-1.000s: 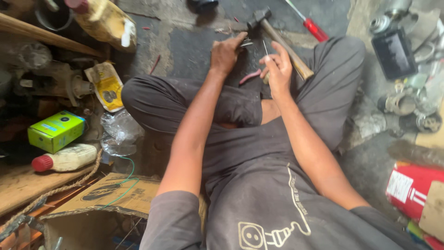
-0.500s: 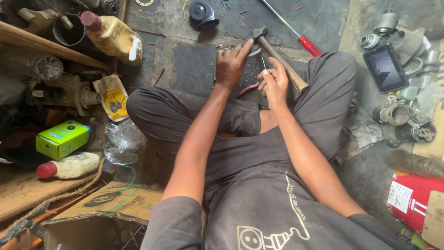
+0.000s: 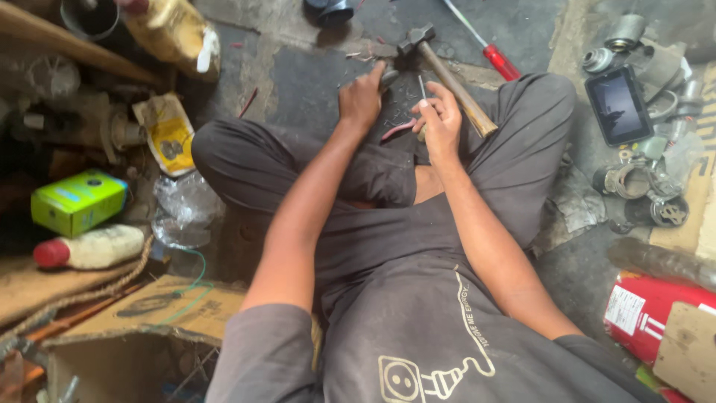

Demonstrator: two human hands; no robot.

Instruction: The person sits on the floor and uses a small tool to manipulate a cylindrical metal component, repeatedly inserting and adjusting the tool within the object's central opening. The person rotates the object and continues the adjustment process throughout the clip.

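Note:
I sit cross-legged on a dark floor. My left hand [image 3: 362,97] is curled on a small metal part [image 3: 388,75] on the floor, just beside the head of a hammer [image 3: 447,75] with a wooden handle. My right hand [image 3: 441,123] rests against the hammer's handle and pinches a thin metal pin [image 3: 421,86] that sticks up from its fingers. A curved red tool handle [image 3: 395,130] shows below the right hand, between the two hands. What lies under the palms is hidden.
A red-handled screwdriver [image 3: 498,61] lies beyond the hammer. A dark-screened device [image 3: 619,104] and metal rings [image 3: 634,179] sit to the right, with a red canister [image 3: 656,313] nearer. On the left are a green box [image 3: 78,201], a red-capped bottle [image 3: 89,246] and a cardboard box [image 3: 134,328].
The view has shifted with my head. Both hands stay close together at the same spot beside the hammer head, with only small finger movements.

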